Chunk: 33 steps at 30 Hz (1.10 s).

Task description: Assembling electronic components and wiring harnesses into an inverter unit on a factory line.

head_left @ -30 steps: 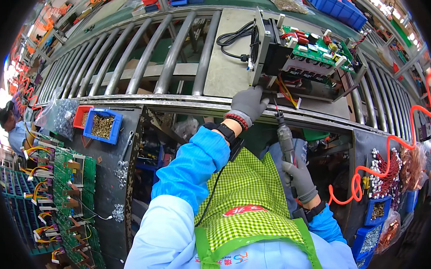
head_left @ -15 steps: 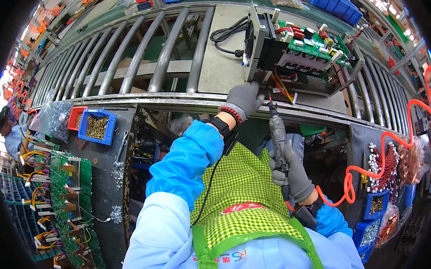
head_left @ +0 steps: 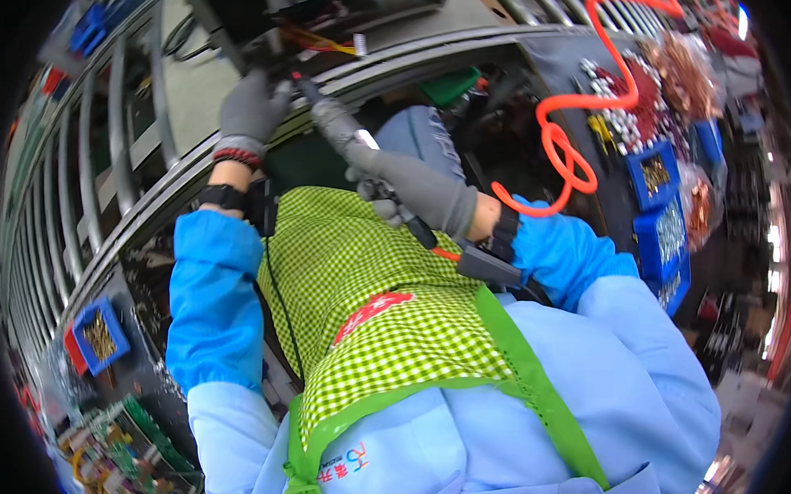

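My right hand (head_left: 424,188), in a grey glove, is wrapped round a grey air screwdriver (head_left: 337,126). The driver slants up and to the left, its dark, red-marked tip close to the fingers of my left hand (head_left: 253,107). That hand, gloved in grey too, is at the conveyor's near rail with its fingers bunched; blur hides what may be between them. Just beyond stands a dark metal equipment housing (head_left: 350,6), cut off by the top of the picture. Red and yellow wires (head_left: 320,43) ending in a white connector hang from its near side.
A coiled orange air hose (head_left: 554,143) runs along the right. Blue bins (head_left: 659,227) of small hardware and bagged copper-coloured parts (head_left: 684,75) lie there. Left are conveyor rollers (head_left: 119,127), a blue screw bin (head_left: 101,335) and green circuit boards (head_left: 130,444).
The view has swung and tilted, so the housing now sits at the top edge. My right hand still grips the screwdriver, which leans further left; its tip stays near my left hand.
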Available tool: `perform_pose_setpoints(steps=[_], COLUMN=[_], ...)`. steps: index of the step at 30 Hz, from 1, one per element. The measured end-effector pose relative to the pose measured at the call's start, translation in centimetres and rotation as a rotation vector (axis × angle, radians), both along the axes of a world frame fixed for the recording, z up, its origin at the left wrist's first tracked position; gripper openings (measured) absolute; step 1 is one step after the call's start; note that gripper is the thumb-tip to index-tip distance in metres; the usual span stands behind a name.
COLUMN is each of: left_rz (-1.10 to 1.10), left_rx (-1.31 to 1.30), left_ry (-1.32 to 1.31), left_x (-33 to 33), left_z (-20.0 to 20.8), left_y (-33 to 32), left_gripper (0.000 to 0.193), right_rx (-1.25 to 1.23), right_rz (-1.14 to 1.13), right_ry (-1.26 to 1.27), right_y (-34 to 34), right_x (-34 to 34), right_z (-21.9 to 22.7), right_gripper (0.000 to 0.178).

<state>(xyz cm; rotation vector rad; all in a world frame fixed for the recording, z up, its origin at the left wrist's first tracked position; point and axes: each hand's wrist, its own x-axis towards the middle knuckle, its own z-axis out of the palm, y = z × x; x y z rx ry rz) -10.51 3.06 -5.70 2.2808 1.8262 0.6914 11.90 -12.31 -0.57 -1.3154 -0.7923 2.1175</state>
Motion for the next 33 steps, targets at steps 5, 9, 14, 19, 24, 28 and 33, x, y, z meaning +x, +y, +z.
perform_pose_setpoints(steps=[5,9,14,19,24,28,33], left_rz=[0.003,0.038,0.041,0.092,0.056,0.128,0.132], left_rx=[-0.001,-0.028,0.017,-0.027,-0.106,-0.026,-0.032], left_ry=[0.027,0.051,0.016,0.118,0.031,0.025,0.021], left_x=[-0.2,-0.2,-0.1,-0.6,-1.5,-1.9,-2.9], left_z=[-0.4,-0.6,-1.0,-0.7,0.4,0.8,0.8], left_y=[0.4,0.5,0.7,0.2,-0.4,-1.4,-1.7], left_gripper=[0.039,0.04,0.038,0.034,0.033,0.033,0.035], right_rx=[0.06,0.222,0.29,0.414,0.61,0.783,0.728], right_rz=[0.089,0.219,0.234,0.254,0.595,1.008,1.274], right_ry=[-0.083,-0.301,-0.313,-0.359,-0.665,-1.033,-1.547], right_y=[0.5,0.1,0.2,-1.1,-1.8,3.4,11.6], right_x=[0.7,2.2,3.5,3.5,13.9,20.4,20.6], right_z=[1.1,2.1,0.7,-1.3,5.8,12.5,12.1], right_gripper=[0.046,0.041,0.041,0.051,0.054,0.051,0.048])
